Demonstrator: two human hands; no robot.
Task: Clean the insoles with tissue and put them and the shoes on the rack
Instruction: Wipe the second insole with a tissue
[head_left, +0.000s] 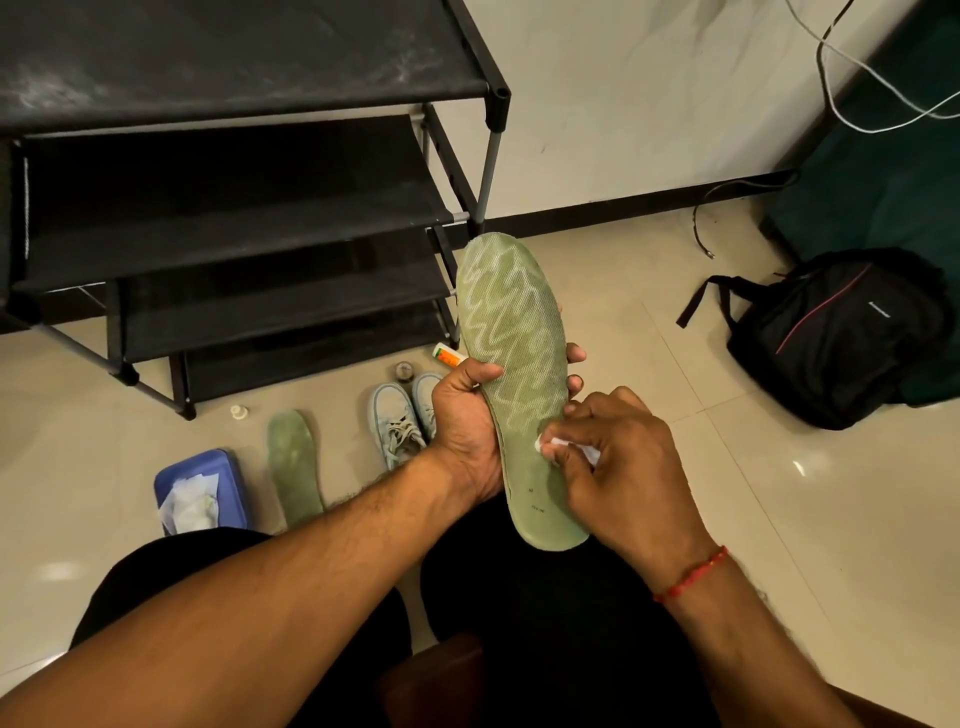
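My left hand (464, 415) grips a green mesh insole (514, 332) by its middle, toe end pointing up and away. My right hand (618, 467) presses a small wad of white tissue (558, 444) against the insole's heel half. A second green insole (293, 460) lies flat on the tiled floor. Beside it stands a pair of pale blue lace-up shoes (402, 415), partly hidden behind my left hand. The black multi-tier shoe rack (234, 218) stands at the upper left with bare shelves.
A blue tissue box (200, 491) sits on the floor by my left knee. A small orange-and-white tube (448, 356), a round tin (404, 372) and a white cap (238, 411) lie near the rack's foot. A black backpack (836, 338) rests at right under hanging cables (862, 67).
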